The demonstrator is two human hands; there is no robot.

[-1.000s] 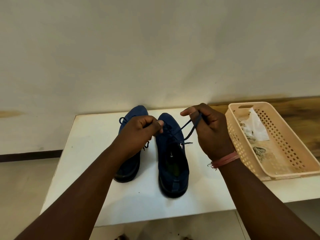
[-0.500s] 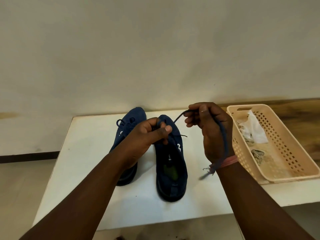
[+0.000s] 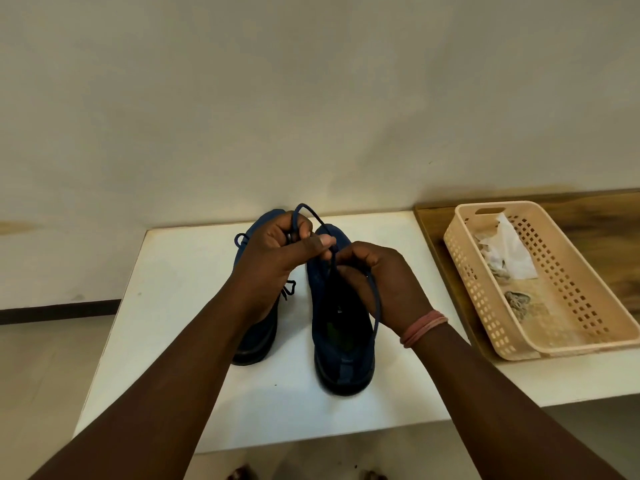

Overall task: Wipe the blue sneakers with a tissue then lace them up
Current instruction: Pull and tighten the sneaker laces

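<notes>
A white table [image 3: 180,306] stands against a plain pale wall [image 3: 311,98], and just to its right a wooden surface [image 3: 595,230] runs along the same wall. A peach plastic basket [image 3: 585,337] with perforated sides rests across the seam between the two (its long axis angled slightly), holding a small grey crumpled scrap [image 3: 517,301] on its dusty floor. A dark baseboard [image 3: 59,311] lines the wall at lower left.

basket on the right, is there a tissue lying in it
Yes, a crumpled white tissue lies inside the beige basket toward its far end, beside the white table with the sneakers.
</notes>
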